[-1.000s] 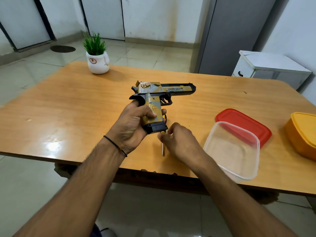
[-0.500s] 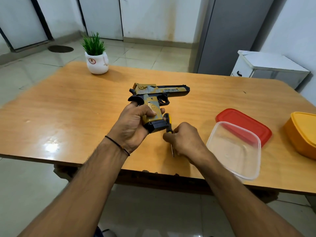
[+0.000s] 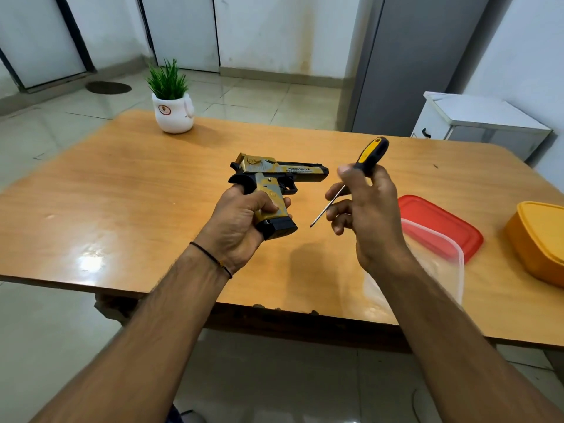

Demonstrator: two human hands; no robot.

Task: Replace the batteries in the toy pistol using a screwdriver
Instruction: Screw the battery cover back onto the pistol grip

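- Curling round the grip, the left hand (image 3: pixel 238 230) is clamped on the pistol (image 3: pixel 283 170), which is held upright above the table (image 3: pixel 122 193).
- The barrel is pointed to the right, and the black base of the grip is turned toward the camera.
- The screwdriver (image 3: pixel 373 152) is pinched by the right hand (image 3: pixel 372 215) at the lower part of its yellow-and-black handle.
- The handle is tilted up and to the right; the shaft is slanted down and to the left.
- The tip is seen in the air just right of the pistol's base, not touching it.
- The two hands are apart, side by side, both raised off the table.
- A clear box (image 3: pixel 457 254) is set near the table's front right edge, partly hidden by the right forearm.
- A red lid (image 3: pixel 439 221) is laid just behind it, partly overlapped by it.
- A yellow box (image 3: pixel 540 239) is cut off by the right edge of the view.
- A potted plant (image 3: pixel 172 116) is placed at the table's far left.
- A white cabinet (image 3: pixel 482 123) is seen beyond the table on the right.
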